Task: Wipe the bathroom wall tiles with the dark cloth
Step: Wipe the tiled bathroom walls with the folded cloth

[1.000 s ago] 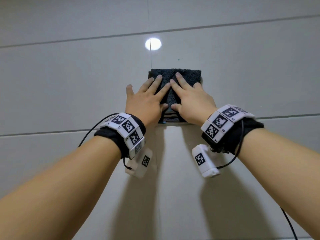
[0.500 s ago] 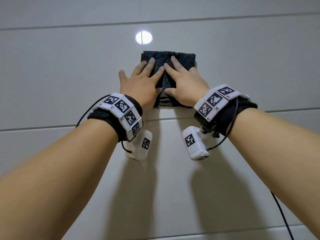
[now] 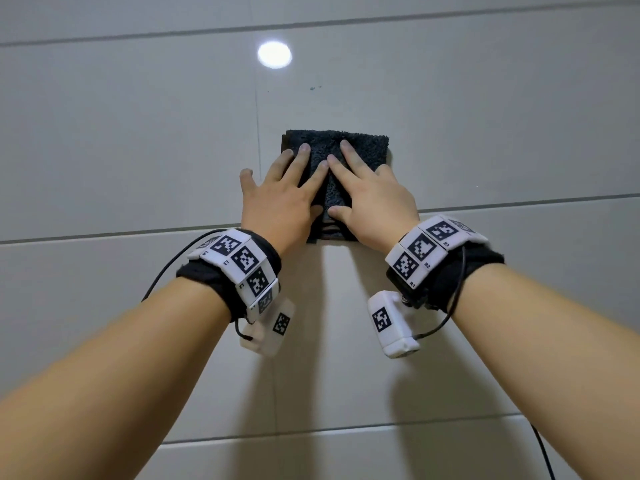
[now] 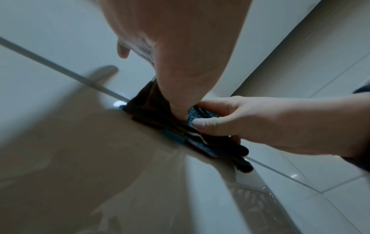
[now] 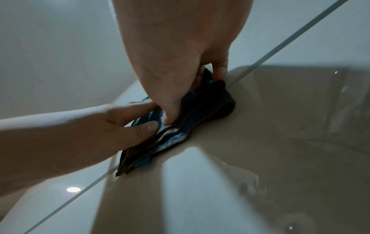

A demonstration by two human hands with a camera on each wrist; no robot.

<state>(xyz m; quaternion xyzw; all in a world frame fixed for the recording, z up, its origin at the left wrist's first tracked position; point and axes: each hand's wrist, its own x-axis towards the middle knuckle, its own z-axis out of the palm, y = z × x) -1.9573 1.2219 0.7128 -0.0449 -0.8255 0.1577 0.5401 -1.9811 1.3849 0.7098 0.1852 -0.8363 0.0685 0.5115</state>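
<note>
The folded dark cloth (image 3: 337, 174) lay flat on the wall tiles (image 3: 138, 133), its lower edge on the horizontal grout line (image 3: 104, 235). Left hand (image 3: 280, 202) and right hand (image 3: 372, 202) pressed it with straight, spread fingers, index tips meeting; neither pinched it. Risk, as judged: uneven pressure could let the loose folded layers slide apart against the glossy tile. Dark specks (image 3: 312, 88) above the cloth remained unwiped.

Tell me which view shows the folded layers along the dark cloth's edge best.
The right wrist view: the dark cloth shows its stacked folded layers edge-on, lit, below the thumbs. The left wrist view shows the same edge darker and partly hidden by the right hand. The head view shows mostly its flat top.
</note>
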